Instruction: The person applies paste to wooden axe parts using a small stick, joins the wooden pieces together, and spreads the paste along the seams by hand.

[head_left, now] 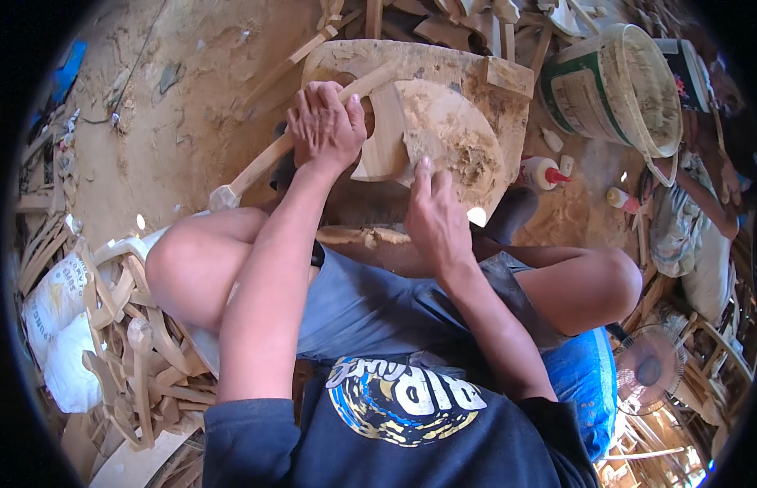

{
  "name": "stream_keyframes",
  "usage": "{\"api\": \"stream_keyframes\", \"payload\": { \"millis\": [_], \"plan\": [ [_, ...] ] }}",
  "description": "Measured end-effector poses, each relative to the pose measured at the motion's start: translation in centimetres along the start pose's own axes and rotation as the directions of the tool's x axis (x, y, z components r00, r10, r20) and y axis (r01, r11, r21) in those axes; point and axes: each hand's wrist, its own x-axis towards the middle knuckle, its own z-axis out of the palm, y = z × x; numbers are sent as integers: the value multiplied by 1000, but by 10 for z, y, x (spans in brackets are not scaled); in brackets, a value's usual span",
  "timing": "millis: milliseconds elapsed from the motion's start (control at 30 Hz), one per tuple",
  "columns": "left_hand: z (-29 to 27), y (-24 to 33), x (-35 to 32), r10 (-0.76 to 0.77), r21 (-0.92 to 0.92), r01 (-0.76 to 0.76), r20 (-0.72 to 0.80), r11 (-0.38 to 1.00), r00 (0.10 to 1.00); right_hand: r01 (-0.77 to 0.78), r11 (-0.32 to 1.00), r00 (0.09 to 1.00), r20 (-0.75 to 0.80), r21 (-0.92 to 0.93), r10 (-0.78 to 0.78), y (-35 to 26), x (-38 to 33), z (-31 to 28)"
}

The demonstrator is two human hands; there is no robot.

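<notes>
My left hand [325,130] is closed round a long, slim wooden piece [268,163] with a knobbed, pale end, slanting from lower left to upper right. Close by on the right lies a curved, smooth piece of wood [384,134]; whether it joins the long piece I cannot tell. My right hand [439,215] pinches a thin, flat spreader [423,146] smeared with tan paste, its tip against the rounded board. On that rounded wooden board [443,102] sits a lumpy heap of wood filler [480,163]. Underneath is a thick wooden slab [338,61].
A paste-smeared bucket [578,93] stands at the far right, with a red-capped glue bottle [543,174] near it. Carved wooden parts [142,350] pile up at the left. A fan [648,370] is at the lower right; another person's arm [708,203] shows at the right.
</notes>
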Motion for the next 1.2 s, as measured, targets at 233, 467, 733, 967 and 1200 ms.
{"api": "stream_keyframes", "payload": {
  "millis": [233,467,733,967,1200],
  "plan": [
    [-3,-9,-3,-19,29,18,21,999,1000,-61,997,984,170,57,50,-15,-29,-17],
    [0,-5,-1,-3,-18,3,-14,1000,1000,7,1000,1000,12,11,-8,-2,3,2],
    [-4,-9,-3,-15,7,15,29,1000,999,-32,996,997,66,82,27,-2,-53,-7],
    [-3,-8,-3,-21,-5,21,54,1000,998,-8,979,1000,-10,203,11,18,-61,-12],
    [-2,-7,-2,-38,-3,39,90,999,995,117,992,993,0,43,-117,31,-68,25]
  ]
}}
